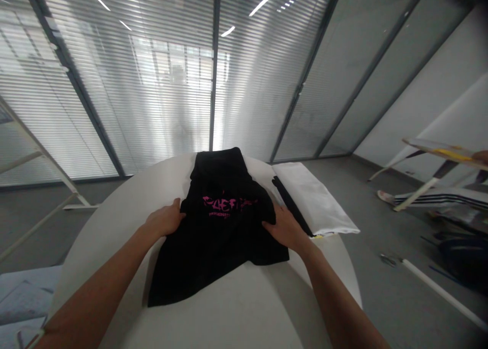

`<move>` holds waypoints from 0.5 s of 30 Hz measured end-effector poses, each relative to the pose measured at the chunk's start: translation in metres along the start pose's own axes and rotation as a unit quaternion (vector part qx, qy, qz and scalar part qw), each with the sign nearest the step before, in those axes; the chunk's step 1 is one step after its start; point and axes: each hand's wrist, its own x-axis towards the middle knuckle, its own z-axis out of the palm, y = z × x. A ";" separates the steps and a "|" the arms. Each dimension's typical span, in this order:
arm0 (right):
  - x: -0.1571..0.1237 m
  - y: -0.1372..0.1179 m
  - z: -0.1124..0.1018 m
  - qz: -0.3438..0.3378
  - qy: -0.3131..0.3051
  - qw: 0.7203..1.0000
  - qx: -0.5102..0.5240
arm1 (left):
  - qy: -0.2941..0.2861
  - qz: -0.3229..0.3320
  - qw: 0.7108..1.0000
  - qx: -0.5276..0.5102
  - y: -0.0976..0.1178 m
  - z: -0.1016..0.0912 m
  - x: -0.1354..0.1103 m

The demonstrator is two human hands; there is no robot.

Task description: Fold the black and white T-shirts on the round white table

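Note:
A black T-shirt (217, 247) with pink lettering across it lies spread on a round white table (183, 323). Its far end is narrower, and its near edge slants, reaching lowest at the left corner. My left hand (165, 220) holds the shirt's left side, thumb on top and the other fingers partly hidden. On the opposite side, my right hand (285, 228) grips the right edge at about the same height, with the thumb over the cloth. Beyond my right hand, a folded white cloth (314, 199) rests beside a narrow black strip of fabric (292, 204).
Glass partitions with blinds (171, 94) stand behind the table. A white metal frame (49, 161) is at left, above papers (26, 293). To the right are another table (446, 148), a person's striped trouser leg (438, 197) and a white pole (442, 290) on the floor.

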 end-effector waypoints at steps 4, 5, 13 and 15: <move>-0.005 -0.008 -0.008 -0.028 -0.049 0.998 0.032 | -0.001 0.000 1.000 -0.014 -0.007 0.001 0.005; -0.006 -0.010 -0.012 -0.042 -0.060 0.996 0.049 | -0.008 -0.003 1.000 -0.020 -0.007 0.000 0.005; -0.016 -0.027 -0.041 -0.202 -0.156 0.931 0.260 | 0.159 -0.010 0.980 0.121 0.033 -0.006 -0.031; -0.016 -0.030 -0.041 -0.225 -0.163 0.919 0.280 | 0.176 0.091 0.973 0.120 0.051 -0.005 -0.049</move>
